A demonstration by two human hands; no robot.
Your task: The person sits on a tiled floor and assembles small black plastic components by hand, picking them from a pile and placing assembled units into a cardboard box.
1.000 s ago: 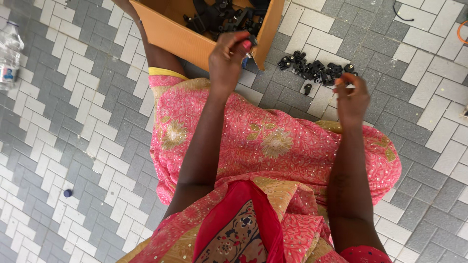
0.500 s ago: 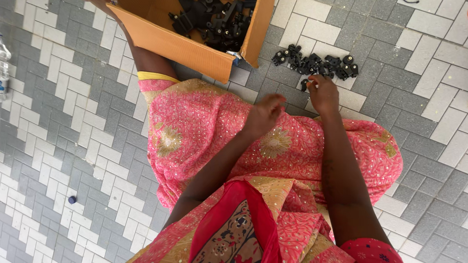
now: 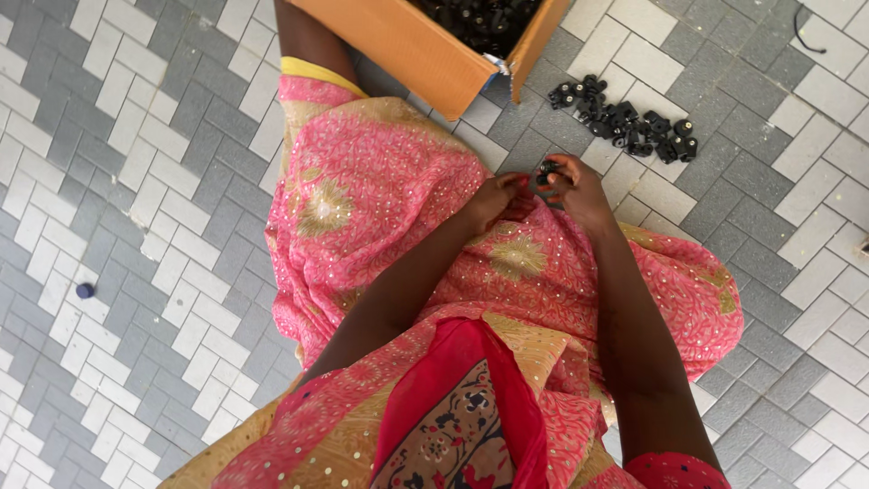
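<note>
Part: the small black part sits between your hands, above your lap; it looks light, stiff, hard
Hands: your left hand and right hand both pinch it with the fingertips
Hold: take it by the outer edges; it may slip

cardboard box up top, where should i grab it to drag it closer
Grip the cardboard box at its near corner flap, probably reaching with the right hand from the loose black parts side. That open edge sticks out towards you, and the long wall offers no lip.
</note>
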